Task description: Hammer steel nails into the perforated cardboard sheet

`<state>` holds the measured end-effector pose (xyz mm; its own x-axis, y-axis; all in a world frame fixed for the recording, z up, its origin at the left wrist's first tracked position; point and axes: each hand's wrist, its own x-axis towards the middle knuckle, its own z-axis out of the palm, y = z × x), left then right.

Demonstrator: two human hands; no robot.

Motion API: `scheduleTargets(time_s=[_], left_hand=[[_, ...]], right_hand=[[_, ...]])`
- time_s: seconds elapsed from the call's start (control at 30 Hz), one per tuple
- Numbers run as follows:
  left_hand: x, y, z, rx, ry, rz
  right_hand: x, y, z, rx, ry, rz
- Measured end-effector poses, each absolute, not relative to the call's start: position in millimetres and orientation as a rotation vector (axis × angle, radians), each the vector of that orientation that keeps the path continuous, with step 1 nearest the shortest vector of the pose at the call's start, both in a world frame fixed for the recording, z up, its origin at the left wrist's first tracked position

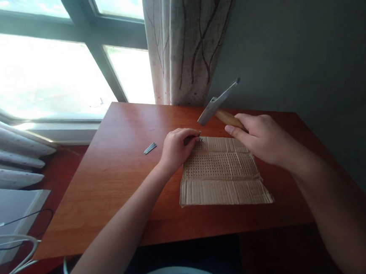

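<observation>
My right hand (255,132) is wrapped round the wooden handle of a hammer (215,108), whose metal head is raised above the cardboard's far left corner. Below it, my left hand (179,147) pinches a nail (199,133) that stands up from that corner. Beside the pinched nail, one or more other nails seem to stick out, too small to count. The creased brown cardboard (219,192) lies flat and has rows of small holes across its middle. To the left of my left hand lies a small bundle of loose nails (150,148).
The cardboard and nails rest on a reddish-brown wooden table (112,182). Behind it hangs a patterned curtain (193,45), with a bright window at the left and a dark wall at the right. White and black cables (19,240) run beside the table's near left corner.
</observation>
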<state>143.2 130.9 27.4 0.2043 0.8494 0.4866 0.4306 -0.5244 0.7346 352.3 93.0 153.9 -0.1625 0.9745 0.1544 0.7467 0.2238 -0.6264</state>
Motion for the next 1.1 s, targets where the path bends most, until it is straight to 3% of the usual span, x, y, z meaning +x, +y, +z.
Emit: scheduleTargets(time_s=[0.4, 1.1], left_hand=[[144, 131, 27, 2.040, 1.185, 1.282], [142, 128, 32, 2.068, 1.170, 1.234]], right_hand=[[353, 91, 150, -1.597, -2.098, 0.423], [349, 90, 144, -1.768, -2.130, 0.467]])
